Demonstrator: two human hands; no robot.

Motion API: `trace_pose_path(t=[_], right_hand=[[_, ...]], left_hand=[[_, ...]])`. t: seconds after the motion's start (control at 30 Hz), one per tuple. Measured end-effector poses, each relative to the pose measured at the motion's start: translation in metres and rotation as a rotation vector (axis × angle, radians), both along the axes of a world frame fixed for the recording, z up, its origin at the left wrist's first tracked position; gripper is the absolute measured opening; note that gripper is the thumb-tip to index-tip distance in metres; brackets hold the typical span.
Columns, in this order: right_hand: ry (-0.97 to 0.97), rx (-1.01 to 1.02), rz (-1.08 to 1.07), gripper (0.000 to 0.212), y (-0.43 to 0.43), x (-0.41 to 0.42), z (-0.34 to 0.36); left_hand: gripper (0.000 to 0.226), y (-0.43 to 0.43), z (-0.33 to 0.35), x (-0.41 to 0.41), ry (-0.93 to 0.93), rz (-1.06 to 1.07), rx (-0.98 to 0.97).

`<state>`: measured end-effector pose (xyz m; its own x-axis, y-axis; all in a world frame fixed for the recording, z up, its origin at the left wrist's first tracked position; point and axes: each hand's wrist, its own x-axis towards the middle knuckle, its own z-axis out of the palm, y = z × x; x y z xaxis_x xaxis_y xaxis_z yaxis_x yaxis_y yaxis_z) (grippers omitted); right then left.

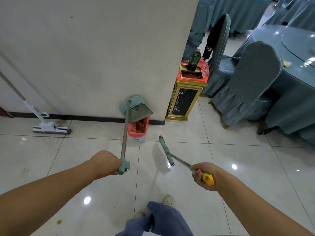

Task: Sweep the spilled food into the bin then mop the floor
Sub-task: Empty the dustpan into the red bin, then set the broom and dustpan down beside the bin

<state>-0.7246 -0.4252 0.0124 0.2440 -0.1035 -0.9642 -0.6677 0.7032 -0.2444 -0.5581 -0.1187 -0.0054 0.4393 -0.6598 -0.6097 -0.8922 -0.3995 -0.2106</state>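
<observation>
The left hand is curled round the handle end of the dustpan. The right hand grips the yellow-capped handle of the broom. The two hands are well apart. The dustpan is tipped over the small red-lined bin, which has food scraps in it. The broom's head is just right of that bin, nearer the person. I cannot tell if its bristles touch the tiles. A mop leans on the wall well left of the bin, and a gold-trimmed bin stands near its right.
</observation>
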Motion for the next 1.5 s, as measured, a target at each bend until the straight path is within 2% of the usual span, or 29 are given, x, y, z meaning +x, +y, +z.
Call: trace_pose_path(t=[0.17,0.4,0.6,0.73,1.03,1.33,1.4,1.5], right_hand=[[-0.009,-0.005,0.006,0.009,0.005,0.0,0.001],[-0.006,-0.006,0.05,0.008,0.009,0.009,0.004],[0.001,-0.024,0.13,0.008,0.023,0.031,0.005],[0.0,-0.041,0.214,0.008,0.04,0.052,0.01],[0.01,0.004,0.388,0.009,0.094,0.1,0.027],[0.011,0.005,0.608,0.008,0.142,0.163,0.034],[-0.002,0.003,0.66,0.01,0.149,0.18,0.035],[-0.059,-0.011,0.745,0.017,0.157,0.21,0.038]], left_hand=[[0.039,0.004,-0.006,-0.005,0.029,-0.004,0.047],[0.045,0.018,0.0,-0.005,-0.001,0.126,-0.129],[0.046,0.045,0.007,-0.017,-0.085,0.476,-0.369],[0.037,0.069,0.013,-0.022,-0.127,0.763,-0.567],[0.035,0.125,0.007,-0.042,0.022,1.433,-1.023],[0.038,0.137,-0.025,-0.055,0.183,1.863,-1.101],[0.035,0.129,-0.029,-0.051,0.218,1.915,-1.126],[0.045,0.111,-0.033,-0.038,0.291,1.973,-1.154]])
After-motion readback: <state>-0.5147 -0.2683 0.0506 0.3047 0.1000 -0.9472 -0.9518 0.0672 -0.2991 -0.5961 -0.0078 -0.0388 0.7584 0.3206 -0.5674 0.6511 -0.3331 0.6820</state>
